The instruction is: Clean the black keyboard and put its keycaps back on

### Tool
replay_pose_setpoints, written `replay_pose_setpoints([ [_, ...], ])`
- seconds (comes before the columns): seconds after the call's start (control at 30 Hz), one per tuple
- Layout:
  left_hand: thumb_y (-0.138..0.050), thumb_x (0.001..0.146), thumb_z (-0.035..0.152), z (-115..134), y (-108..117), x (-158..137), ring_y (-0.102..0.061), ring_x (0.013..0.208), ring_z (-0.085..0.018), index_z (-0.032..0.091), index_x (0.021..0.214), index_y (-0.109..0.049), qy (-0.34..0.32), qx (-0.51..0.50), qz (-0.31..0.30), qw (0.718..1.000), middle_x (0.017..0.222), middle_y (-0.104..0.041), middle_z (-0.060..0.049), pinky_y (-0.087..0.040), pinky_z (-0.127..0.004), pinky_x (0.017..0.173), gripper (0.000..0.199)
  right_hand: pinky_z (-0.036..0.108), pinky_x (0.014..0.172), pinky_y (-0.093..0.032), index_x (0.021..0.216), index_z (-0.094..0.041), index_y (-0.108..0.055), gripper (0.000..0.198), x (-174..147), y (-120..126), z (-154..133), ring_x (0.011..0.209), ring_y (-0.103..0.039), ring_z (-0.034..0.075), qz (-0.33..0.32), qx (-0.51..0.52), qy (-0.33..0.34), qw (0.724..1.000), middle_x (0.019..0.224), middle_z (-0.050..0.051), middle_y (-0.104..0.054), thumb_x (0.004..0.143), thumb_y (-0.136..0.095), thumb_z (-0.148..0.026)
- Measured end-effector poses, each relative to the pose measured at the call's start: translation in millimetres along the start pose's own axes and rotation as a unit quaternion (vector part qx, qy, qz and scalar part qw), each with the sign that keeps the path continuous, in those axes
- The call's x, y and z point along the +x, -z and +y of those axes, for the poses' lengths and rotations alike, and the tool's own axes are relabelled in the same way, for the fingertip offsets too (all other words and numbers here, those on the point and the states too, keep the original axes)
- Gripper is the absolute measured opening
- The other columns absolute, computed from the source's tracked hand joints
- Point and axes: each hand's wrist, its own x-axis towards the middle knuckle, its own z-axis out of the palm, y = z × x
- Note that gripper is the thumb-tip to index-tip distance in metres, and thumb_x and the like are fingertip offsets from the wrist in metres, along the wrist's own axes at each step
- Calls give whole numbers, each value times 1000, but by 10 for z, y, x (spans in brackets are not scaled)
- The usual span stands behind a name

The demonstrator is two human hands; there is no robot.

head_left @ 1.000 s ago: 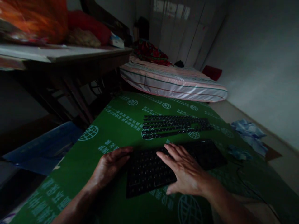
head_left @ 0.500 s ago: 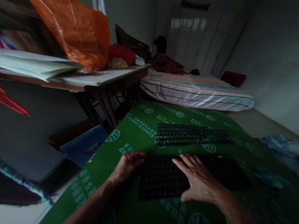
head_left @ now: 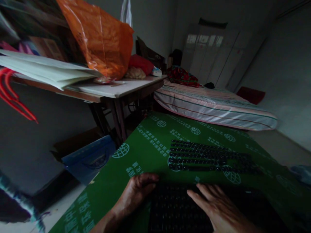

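Observation:
A black keyboard [head_left: 179, 207] lies on the green board, its lower edge outside the frame. Its left part shows rows of small raised points and its right part is very dark. My left hand [head_left: 139, 189] is at its upper left corner, fingers bent together and thumb below, gripping that corner. Over the middle of the keyboard rests my right hand [head_left: 216, 205], fingers stretched out and holding nothing. Just beyond the keyboard, black keycaps [head_left: 194, 154] are laid out in rows like a keyboard layout, with a gap towards the right.
The green printed board [head_left: 148, 145] reaches towards a bed [head_left: 213, 103] with a striped sheet. On the left stands a table [head_left: 116, 89] bearing an orange bag [head_left: 109, 42] and papers. A blue folder-like case [head_left: 92, 158] is below it. Crumpled cloth [head_left: 301, 174] lies at the right.
The view has tilted up and turned slightly left, so the keyboard and hands sit lower in the picture. Both hands keep nearly the same places on the keyboard.

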Motion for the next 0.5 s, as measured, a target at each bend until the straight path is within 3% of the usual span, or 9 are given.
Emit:
replay_pose_setpoints([
  [0.1, -57, 78, 29, -7, -5, -25, -66, 90, -19, 23, 90, -69, -21, 38, 3, 999, 97, -72, -3, -52, -29, 82, 18, 49, 106, -34, 135, -26, -49, 67, 209, 261, 41, 129, -42, 35, 108, 25, 48, 993, 142, 12, -45, 71, -68, -35],
  [0.17, -56, 80, 30, -6, -7, -36, -66, 90, -19, 23, 91, -69, -25, 45, -2, 999, 97, -72, -3, -52, -28, 82, 18, 36, 98, -42, 127, -22, -57, 45, 489, 476, 74, 113, -57, 24, 194, 30, 114, 974, 126, 10, -60, 84, -56, -33],
  [0.23, -56, 80, 29, 7, -7, -43, -66, 90, -19, 23, 91, -68, -16, 43, -5, 999, 97, -71, -3, -52, -27, 82, 18, 30, 92, -44, 118, -20, -63, 34, 850, 695, 90, 102, -61, 20, 234, 16, 131, 963, 113, 8, -65, 88, -51, -28],
  [0.37, -56, 78, 25, 45, 23, -51, -65, 88, -18, 22, 89, -68, -10, 74, -8, 997, 96, -70, -3, -52, -26, 81, 16, 26, 87, -43, 110, -19, -66, 28, 1556, 1010, 85, 100, -61, 19, 240, -46, 79, 967, 107, 7, -66, 87, -52, -24],
  [0.5, -56, 77, 25, 28, 84, -53, -66, 83, -18, 22, 90, -68, -6, 115, 13, 993, 92, -71, -3, -53, -26, 75, 18, 27, 87, -43, 104, -21, -69, 24, 1989, 1078, 114, 104, -60, 20, 217, -53, 67, 972, 111, 6, -66, 83, -56, -21],
])
